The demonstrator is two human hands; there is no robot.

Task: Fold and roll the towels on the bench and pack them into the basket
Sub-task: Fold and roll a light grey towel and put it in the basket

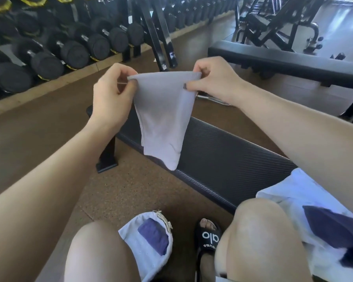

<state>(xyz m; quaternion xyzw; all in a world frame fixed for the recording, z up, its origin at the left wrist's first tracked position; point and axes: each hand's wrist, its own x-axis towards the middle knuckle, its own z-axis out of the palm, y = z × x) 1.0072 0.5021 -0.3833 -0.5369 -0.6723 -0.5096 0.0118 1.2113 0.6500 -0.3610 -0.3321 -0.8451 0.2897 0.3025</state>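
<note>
**Inspector:** Item under handling?

**Assistant:** One pale grey towel (161, 119), held up in the air over the far part of the black padded tabletop (222, 155). Its top edge is stretched level; the rest hangs doubled, tapering to a point near the tabletop's front edge. I cannot tell whether the tip touches.

**Inspector:** Hands?

**Assistant:** The left hand (110, 94) pinches the top left corner, fingers curled on the cloth. The right hand (214, 80) pinches the top right corner likewise.

**Inspector:** Receptacle?

**Assistant:** The basket (149, 247), lined in white cloth, sits on the floor between the person's knees, left of a black sandal (209, 236). A blue rolled towel (154, 236) lies inside it.

**Inspector:** Remaining stock?

**Assistant:** A white towel (289, 192) lies on the near right of the tabletop, with a dark navy towel (332, 231) on top.

**Inspector:** Surroundings?

**Assistant:** A dumbbell rack (59, 47) on the far left; a second bench (283, 62) on the far right.
</note>
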